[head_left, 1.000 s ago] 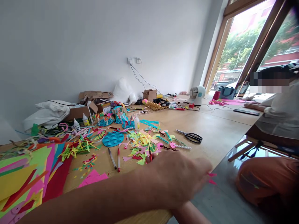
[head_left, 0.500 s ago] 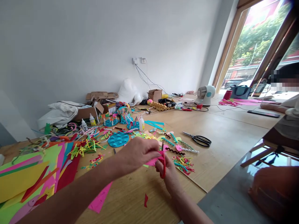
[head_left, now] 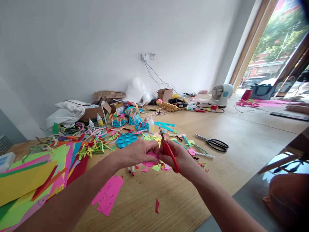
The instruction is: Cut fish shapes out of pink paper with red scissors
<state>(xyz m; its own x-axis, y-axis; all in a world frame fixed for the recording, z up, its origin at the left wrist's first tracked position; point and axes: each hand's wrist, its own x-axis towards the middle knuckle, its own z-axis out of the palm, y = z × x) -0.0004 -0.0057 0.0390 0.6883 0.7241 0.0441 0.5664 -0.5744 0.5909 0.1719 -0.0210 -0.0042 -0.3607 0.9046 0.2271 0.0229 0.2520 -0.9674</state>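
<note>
Right hand [head_left: 181, 158] grips red scissors [head_left: 168, 150]; left hand [head_left: 135, 152] pinches pink paper [head_left: 151, 156] just left of the scissors. Such closeness could mean a nick should the paper slip.

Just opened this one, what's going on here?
A person's right hand holds red-handled metal scissors, blades pointing away from the body, while the left hand appears to pinch a small pink paper piece. Both hands are close together above the wooden table. Bright pink paper sheets and a narrow red paper scrap lie nearer the person; black-handled metal scissors lie off to the right.
</note>
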